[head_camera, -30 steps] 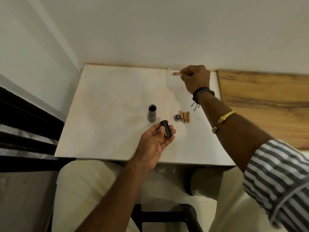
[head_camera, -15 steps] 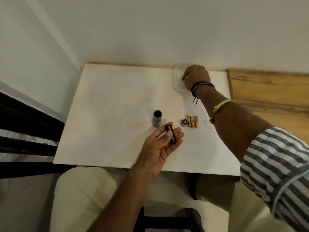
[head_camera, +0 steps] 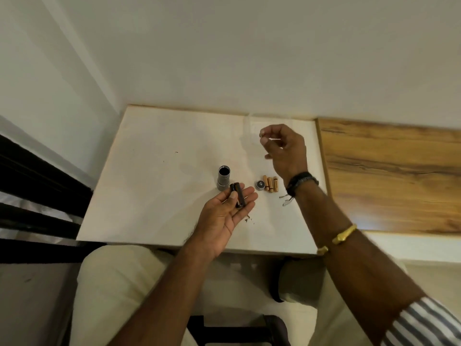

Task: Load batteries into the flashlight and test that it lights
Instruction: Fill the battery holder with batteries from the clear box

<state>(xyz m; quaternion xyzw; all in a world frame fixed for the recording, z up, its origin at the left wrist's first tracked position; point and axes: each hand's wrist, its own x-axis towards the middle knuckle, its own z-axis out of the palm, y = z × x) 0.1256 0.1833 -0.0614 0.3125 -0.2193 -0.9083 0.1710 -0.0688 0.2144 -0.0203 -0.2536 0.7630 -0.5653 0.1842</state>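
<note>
Two hands over a white table (head_camera: 149,208). Far left: dark rails (head_camera: 37,196) beside the table edge.

Left of table centre: flashlight body (head_camera: 222,178), grey. Stands upright on the tabletop, open end up, dark inside.

Just in front of it, nearer the viewer: left hand (head_camera: 222,218), palm up, fingers nearly straight. Cradles a black battery holder (head_camera: 238,199) across the fingers, thumb laid on its side, pinning it. Orange-brown strip visible along the holder. Holder lifted off the table, close to the foot of the flashlight body.

Right of that: tail cap (head_camera: 259,185), small and round, flat on the table. Just beside it: three gold batteries (head_camera: 270,184), side by side, ends pointing toward the wall.

Further right and nearer the wall: right hand (head_camera: 284,148), raised above the table, well apart from the left hand. Fingers loosely curled, tips of thumb and forefinger near each other. Blurred by motion; hold on anything at those tips impossible to tell.

Black band (head_camera: 301,182) at that wrist, with loose threads hanging toward the table. Gold bangle (head_camera: 345,236) higher on the forearm. Striped sleeve (head_camera: 424,320) at lower right.

Far right: wood-grain panel (head_camera: 389,176) adjoining the table edge. Below the table: light trousers (head_camera: 112,283).
</note>
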